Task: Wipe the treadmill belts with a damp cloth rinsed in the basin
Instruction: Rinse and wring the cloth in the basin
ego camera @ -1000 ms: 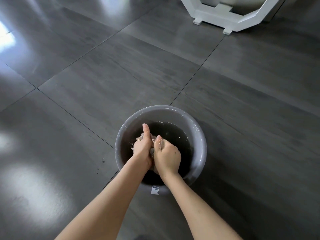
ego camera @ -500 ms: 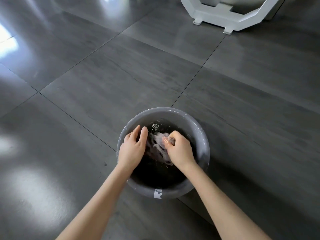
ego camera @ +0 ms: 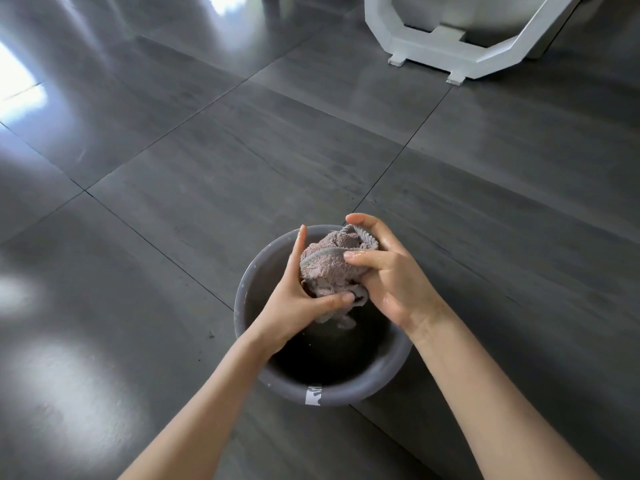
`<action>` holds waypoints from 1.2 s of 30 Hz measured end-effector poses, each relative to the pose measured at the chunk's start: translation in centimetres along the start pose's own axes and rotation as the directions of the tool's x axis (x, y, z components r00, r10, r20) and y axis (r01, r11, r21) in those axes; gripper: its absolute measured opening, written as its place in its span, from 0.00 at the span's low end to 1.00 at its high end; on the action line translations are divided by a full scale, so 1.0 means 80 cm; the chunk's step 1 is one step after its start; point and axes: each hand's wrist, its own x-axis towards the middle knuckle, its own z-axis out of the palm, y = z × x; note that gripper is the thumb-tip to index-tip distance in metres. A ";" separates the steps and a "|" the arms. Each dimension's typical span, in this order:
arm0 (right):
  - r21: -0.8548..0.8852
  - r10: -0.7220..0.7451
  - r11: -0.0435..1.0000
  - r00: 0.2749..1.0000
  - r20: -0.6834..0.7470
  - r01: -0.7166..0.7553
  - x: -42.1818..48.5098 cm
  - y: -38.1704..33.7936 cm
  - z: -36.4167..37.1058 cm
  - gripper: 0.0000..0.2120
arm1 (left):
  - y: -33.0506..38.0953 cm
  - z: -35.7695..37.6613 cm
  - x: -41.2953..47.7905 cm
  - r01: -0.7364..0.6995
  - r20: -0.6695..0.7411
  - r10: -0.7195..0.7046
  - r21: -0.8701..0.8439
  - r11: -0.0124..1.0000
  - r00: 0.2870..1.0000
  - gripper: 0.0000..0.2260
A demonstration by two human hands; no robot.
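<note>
A round grey basin [ego camera: 346,393] with dark water stands on the floor in front of me. Above it I hold a wet, bunched grey-brown cloth [ego camera: 329,268] between both hands. My left hand [ego camera: 298,303] cups the cloth from the left, thumb curled under it. My right hand [ego camera: 388,271] grips it from the right, fingers over its top edge and thumb across its front. A tail of the cloth hangs down toward the water.
Dark grey glossy floor tiles [ego camera: 207,168] surround the basin on all sides. A white angular base [ego camera: 446,53] of some equipment stands at the far right top. A white label [ego camera: 313,396] marks the basin's near wall.
The cloth has come up out of the water; both hands rose with it and now hold it bunched above the basin.
</note>
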 end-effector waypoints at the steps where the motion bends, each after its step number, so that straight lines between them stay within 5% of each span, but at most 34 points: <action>1: -0.014 0.005 1.000 0.999 -0.037 -0.005 0.001 0.006 -0.005 0.19 | -0.002 0.002 0.000 0.002 -0.048 -0.004 -0.046 0.999 0.999 0.48; 5: -0.453 -0.003 0.884 0.966 -0.258 -0.118 -0.002 0.038 -0.028 0.10 | -0.012 -0.002 0.000 0.018 -0.182 -0.052 -0.183 0.983 0.982 0.37; 9: -0.392 0.044 0.901 0.937 -0.346 -0.187 -0.009 0.077 -0.020 0.07 | -0.009 -0.005 0.000 0.050 -0.206 -0.099 -0.230 0.972 0.973 0.34; 12: -0.462 -0.114 0.882 0.912 -0.393 -0.088 -0.004 0.096 -0.004 0.04 | 0.000 -0.004 -0.002 0.121 -0.140 -0.190 -0.398 0.909 0.972 0.38; 15: -0.697 -0.241 0.717 0.931 -0.275 -0.020 -0.004 0.101 0.011 0.06 | 0.003 -0.004 0.002 0.115 -0.271 -0.246 -0.423 0.899 0.930 0.27; 17: -0.742 -0.198 0.670 0.964 -0.176 0.003 -0.011 0.101 0.014 0.09 | -0.001 -0.003 0.002 0.108 -0.394 -0.286 -0.416 0.903 0.874 0.16; 21: -0.292 0.016 0.944 0.906 -0.424 -0.154 -0.012 0.095 -0.002 0.10 | -0.002 0.004 0.000 0.054 -0.466 -0.286 -0.451 0.891 0.837 0.06; 24: -0.100 0.188 0.953 0.820 -0.540 -0.285 -0.003 0.099 -0.012 0.15 | 0.010 0.009 0.000 0.027 -0.426 -0.277 -0.507 0.862 0.861 0.04; 29: 0.227 0.513 0.858 0.789 -0.337 -0.461 0.020 0.109 -0.011 0.32 | 0.029 0.010 0.005 -0.031 -0.408 -0.180 -0.460 0.887 0.895 0.02; 33: 0.513 0.465 0.811 0.841 -0.275 -0.281 0.031 0.095 -0.011 0.33 | 0.023 0.003 0.003 -0.023 -0.424 -0.112 -0.301 0.953 0.899 0.03; 36: 0.478 0.345 0.856 0.907 -0.243 -0.197 0.028 0.082 0.000 0.29 | 0.009 0.002 0.001 0.010 -0.478 -0.135 -0.254 0.967 0.868 0.05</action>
